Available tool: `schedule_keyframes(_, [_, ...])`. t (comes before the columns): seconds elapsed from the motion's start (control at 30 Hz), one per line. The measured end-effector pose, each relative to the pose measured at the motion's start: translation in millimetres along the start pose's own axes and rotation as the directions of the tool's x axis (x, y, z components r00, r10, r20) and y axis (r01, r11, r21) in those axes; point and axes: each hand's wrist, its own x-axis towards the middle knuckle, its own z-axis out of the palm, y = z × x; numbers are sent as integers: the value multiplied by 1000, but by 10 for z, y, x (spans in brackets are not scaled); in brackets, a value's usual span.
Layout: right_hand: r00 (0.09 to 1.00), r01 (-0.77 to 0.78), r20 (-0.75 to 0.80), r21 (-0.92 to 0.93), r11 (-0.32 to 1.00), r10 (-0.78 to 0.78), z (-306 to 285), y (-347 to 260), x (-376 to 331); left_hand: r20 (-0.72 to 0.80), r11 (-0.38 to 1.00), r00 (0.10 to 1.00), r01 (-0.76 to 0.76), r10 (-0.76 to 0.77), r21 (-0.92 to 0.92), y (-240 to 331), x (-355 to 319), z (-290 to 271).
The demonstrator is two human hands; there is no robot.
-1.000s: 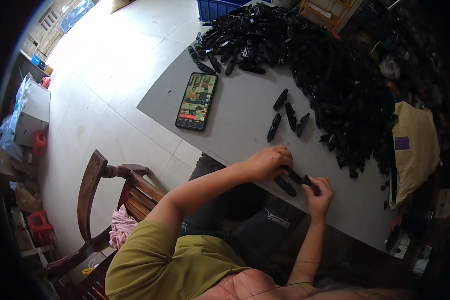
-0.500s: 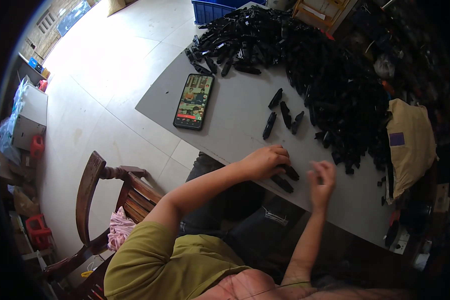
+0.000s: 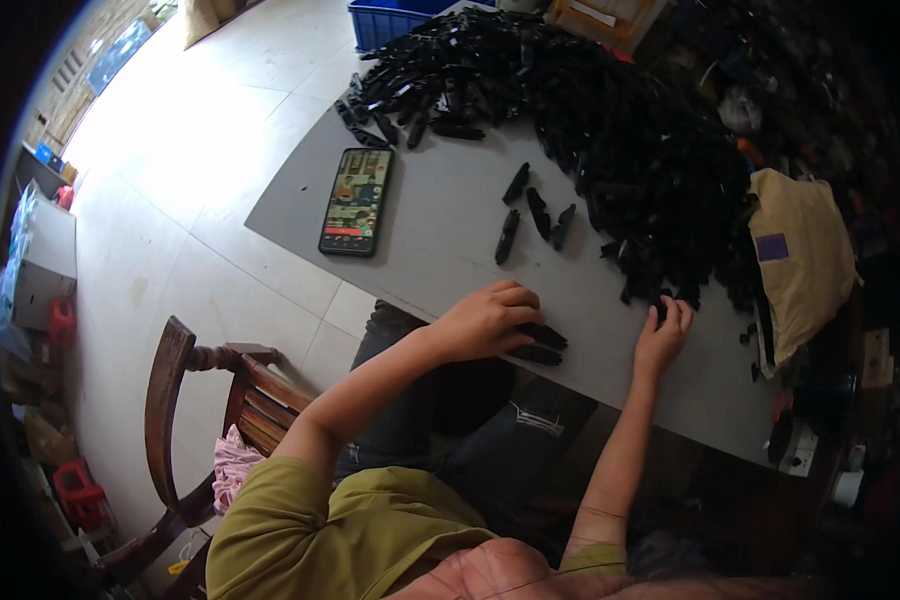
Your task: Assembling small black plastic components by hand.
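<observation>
My left hand rests near the table's front edge with its fingers curled over a long black plastic piece. A second long black piece lies beside it, closer to the edge. At the near end of a big heap of black plastic pieces, my right hand has its thumb and fingers closed around a small black part, partly hidden by the fingers. Several loose black pieces lie on the table between the heap and the phone.
A phone with its screen lit lies on the grey table. A beige cloth bag stands at the right, and a blue crate is beyond the far edge. To my left is a wooden chair.
My right hand has moved out and away from my left hand to the near end of the heap. The two long pieces by my left hand have turned to lie more crosswise. The whole view has shifted slightly.
</observation>
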Motion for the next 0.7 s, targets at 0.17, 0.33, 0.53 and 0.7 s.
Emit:
schedule_keyframes(0.17, [999,-50,-15,124,991,53,-96,-277,-41,-300,955,930,264,-214,138,-125,29,-82])
schedule_keyframes(0.33, [958,136,233,146,980,-168,-195,-740,-289,-399,856,864,433,-306,283,-310,248,-126])
schedule_keyframes(0.53, [902,214,363,100,972,-236,-312,-845,-269,-111,963,969,233,-220,133,-240,167,-114])
schedule_keyframes(0.7, [867,203,400,259,944,-297,-303,-749,-291,-13,981,983,183,-184,-59,-238,231,-38])
